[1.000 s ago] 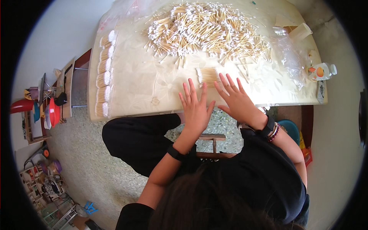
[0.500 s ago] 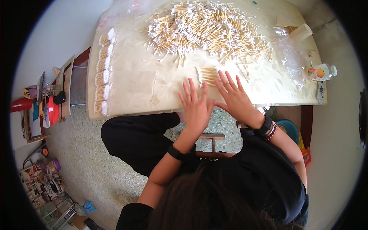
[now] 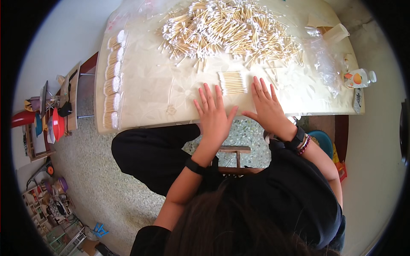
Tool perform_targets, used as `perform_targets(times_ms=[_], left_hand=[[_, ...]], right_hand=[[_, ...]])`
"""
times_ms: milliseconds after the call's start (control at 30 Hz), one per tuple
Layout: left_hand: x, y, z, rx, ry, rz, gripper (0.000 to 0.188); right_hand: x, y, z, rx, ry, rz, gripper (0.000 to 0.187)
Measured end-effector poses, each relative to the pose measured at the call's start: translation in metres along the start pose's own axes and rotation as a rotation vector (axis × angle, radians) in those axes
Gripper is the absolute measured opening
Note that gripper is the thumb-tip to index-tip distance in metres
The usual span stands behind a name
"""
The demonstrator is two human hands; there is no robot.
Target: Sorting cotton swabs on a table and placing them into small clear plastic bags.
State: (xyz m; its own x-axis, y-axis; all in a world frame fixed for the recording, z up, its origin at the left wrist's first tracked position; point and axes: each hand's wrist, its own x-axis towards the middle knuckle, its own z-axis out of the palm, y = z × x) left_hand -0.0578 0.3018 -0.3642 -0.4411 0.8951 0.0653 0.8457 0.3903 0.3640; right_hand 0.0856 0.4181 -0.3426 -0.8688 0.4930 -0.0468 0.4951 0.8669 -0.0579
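Observation:
A flat row of cotton swabs point(image 3: 232, 82) lies side by side on the table point(image 3: 149, 96), close to its front edge. My left hand point(image 3: 211, 113) rests at the near left of this row, fingers stretched and thumb spread out. On the other side, my right hand point(image 3: 270, 107) is held with its fingers extended just right of the row, the thumb pointing inward. Neither hand holds anything. Beyond the row spreads a large loose heap of cotton swabs point(image 3: 226, 32). Several neat bundles of cotton swabs point(image 3: 112, 85) form a column along the table's left side.
Crumpled clear plastic bags point(image 3: 323, 59) lie at the right of the table. A bottle with an orange fruit picture point(image 3: 358, 79) lies near the right edge. Under the table's right side is a teal basin point(image 3: 321, 143). Shelves with household items point(image 3: 47, 200) stand far left.
My hands have moved apart: the left shifted slightly left, the right slightly right. The swab row is now uncovered between them.

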Motion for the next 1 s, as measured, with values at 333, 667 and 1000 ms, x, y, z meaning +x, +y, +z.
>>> perform_targets(times_ms=[333, 667, 1000], left_hand=[[0.002, 0.001, 0.006, 0.055, 0.028, 0.017, 0.075], [0.0, 0.01, 0.0, -0.001, 0.041, 0.008, 0.071], [-0.002, 0.012, 0.002, 0.03, 0.039, 0.044, 0.06]], right_hand=[[0.005, -0.013, 0.009, 0.015, 0.012, 0.008, 0.097], [0.004, -0.008, 0.003, 0.026, 0.038, 0.042, 0.092], [0.002, -0.007, 0.002, 0.022, 0.065, -0.044, 0.079]])
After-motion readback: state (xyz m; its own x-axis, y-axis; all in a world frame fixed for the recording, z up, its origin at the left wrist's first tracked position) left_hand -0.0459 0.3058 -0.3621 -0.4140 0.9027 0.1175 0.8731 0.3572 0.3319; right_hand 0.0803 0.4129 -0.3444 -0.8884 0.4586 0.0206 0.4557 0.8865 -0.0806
